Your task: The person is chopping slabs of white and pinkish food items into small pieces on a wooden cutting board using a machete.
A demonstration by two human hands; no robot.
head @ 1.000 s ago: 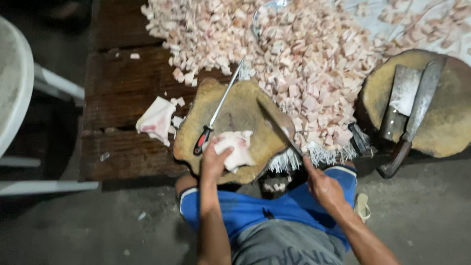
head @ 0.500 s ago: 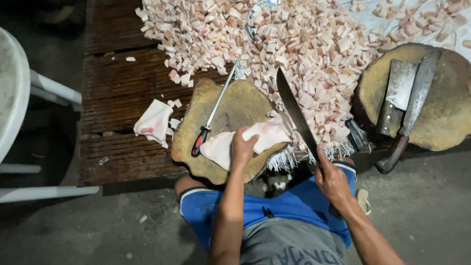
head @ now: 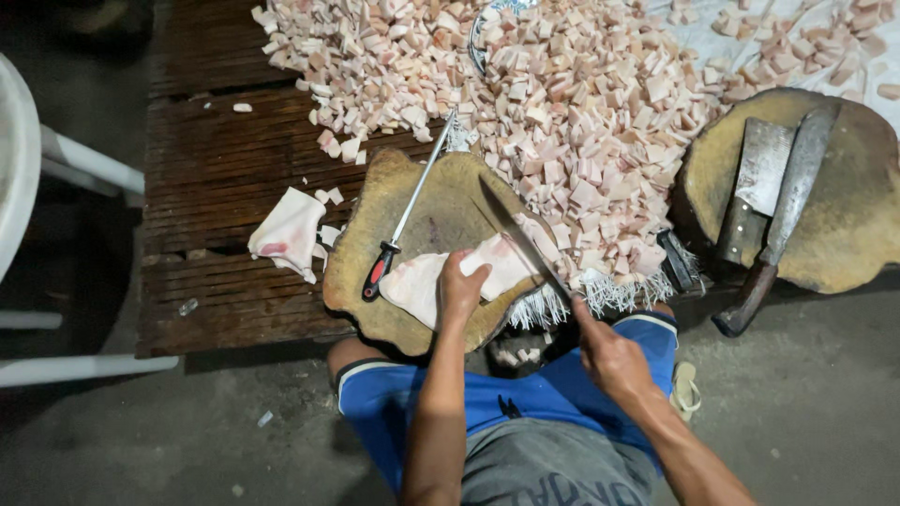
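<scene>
Left hand: the left hand (head: 459, 289) presses flat, fingers spread, on a slab of pork fat (head: 455, 274), pinning it rather than clenching it.
Right hand: the right hand (head: 607, 353) is clenched round the handle of a long knife (head: 520, 234); the dark, narrow blade runs up toward 11 o'clock and its edge rests on the slab's right end.
Pork fat slab: pale pink and white, soft and glossy, roughly rectangular, lying across the lower middle of the near chopping block (head: 441, 245).
Near chopping block: a thick round of wood, tan and worn, with an uneven, chipped rim and a stained, scored top.
Sharpening steel: a sharpening steel (head: 410, 211) lies on the block at 10 o'clock from the slab, a thin grey rod with a red and black handle at its lower end.
Cut pieces: a broad heap of diced fat cubes (head: 553, 103), small, pink-white and blocky, spreads from 12 to 2 o'clock of the block and touches its upper right rim.
Loose scrap: a limp piece of skin (head: 289, 232) lies on the boards at 9 o'clock, just beside the block.
Second block: a second wooden block (head: 858, 225) at 3 o'clock carries a cleaver (head: 753, 192) and a curved machete (head: 783, 220), both with dull, dark steel and wooden handles.
Surface: a low platform of dark wooden planks (head: 220, 178), ridged and damp-looking.
Room: a grey concrete floor (head: 187, 440), gritty, with a white plastic chair (head: 28, 187) at 9 o'clock; the person wears blue shorts (head: 506, 403).
</scene>
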